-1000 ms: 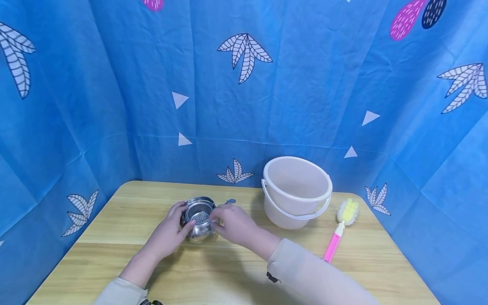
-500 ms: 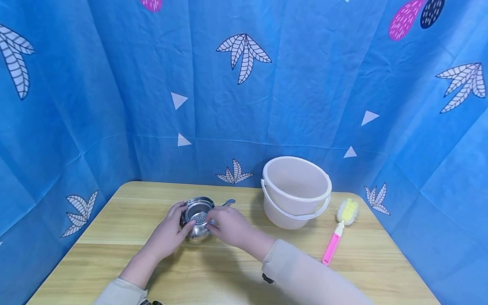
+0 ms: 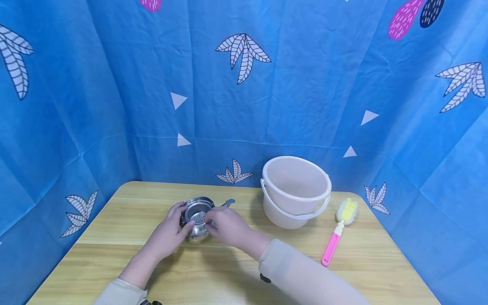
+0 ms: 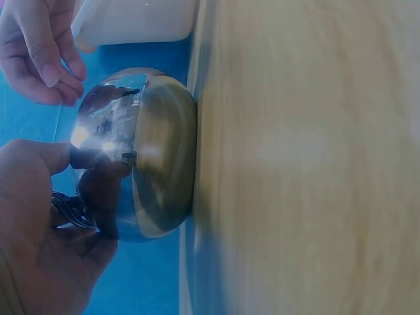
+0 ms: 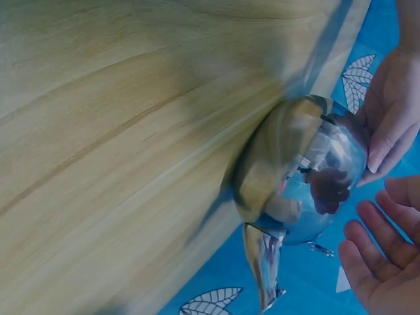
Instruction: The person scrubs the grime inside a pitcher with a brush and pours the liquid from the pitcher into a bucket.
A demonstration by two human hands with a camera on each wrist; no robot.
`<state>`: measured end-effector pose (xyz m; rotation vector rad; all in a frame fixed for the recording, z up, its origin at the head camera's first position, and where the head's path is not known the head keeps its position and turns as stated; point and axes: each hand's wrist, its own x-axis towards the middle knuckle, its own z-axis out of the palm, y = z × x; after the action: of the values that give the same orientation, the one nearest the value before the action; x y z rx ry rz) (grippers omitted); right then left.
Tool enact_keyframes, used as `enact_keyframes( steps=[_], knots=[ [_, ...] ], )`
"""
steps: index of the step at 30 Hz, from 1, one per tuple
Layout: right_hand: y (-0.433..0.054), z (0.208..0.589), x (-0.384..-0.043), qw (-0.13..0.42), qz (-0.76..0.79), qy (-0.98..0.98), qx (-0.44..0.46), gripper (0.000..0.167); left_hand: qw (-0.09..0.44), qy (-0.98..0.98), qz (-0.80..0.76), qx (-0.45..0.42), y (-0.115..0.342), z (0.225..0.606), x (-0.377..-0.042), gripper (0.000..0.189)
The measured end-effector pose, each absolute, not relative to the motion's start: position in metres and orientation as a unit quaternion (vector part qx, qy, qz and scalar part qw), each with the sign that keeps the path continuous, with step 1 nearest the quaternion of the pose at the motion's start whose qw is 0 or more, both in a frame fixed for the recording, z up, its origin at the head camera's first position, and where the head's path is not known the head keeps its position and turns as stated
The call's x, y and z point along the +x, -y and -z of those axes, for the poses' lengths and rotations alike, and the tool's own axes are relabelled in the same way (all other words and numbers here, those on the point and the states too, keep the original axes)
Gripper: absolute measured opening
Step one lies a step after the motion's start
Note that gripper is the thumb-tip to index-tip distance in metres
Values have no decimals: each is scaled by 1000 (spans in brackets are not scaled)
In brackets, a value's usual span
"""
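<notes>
A shiny steel teapot (image 3: 198,233) stands on the wooden table, its spout (image 3: 228,203) pointing to the back right. Its top is uncovered, and a perforated strainer basket (image 3: 199,217) sits in the mouth. My left hand (image 3: 169,231) grips the pot's left side, thumb on the near rim, fingers round the far side. My right hand (image 3: 228,226) hovers at the right of the mouth, fingertips over the strainer's edge. In the right wrist view, the fingers of the right hand (image 5: 387,252) bend loosely beside the round body, with nothing seen between them.
A white bucket (image 3: 283,214) with its handle down stands at the back right. Right of it lies a brush (image 3: 337,235) with a yellow and white sponge head and pink handle. Blue patterned cloth (image 3: 236,114) hangs round the table's back and sides.
My right hand has shifted slightly left over the teapot's mouth, and more of the spout now shows behind it. The left hand and the pot have stayed in place.
</notes>
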<state>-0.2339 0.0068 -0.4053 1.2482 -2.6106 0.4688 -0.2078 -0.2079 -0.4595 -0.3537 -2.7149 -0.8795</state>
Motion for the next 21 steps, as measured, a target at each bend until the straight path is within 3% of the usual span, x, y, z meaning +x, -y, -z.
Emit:
enact_keyframes(
  steps=[21],
  knots=[
    [7, 418, -240, 130, -127, 887, 425, 13, 129, 938, 300, -116, 208, 464, -210, 63]
  ],
)
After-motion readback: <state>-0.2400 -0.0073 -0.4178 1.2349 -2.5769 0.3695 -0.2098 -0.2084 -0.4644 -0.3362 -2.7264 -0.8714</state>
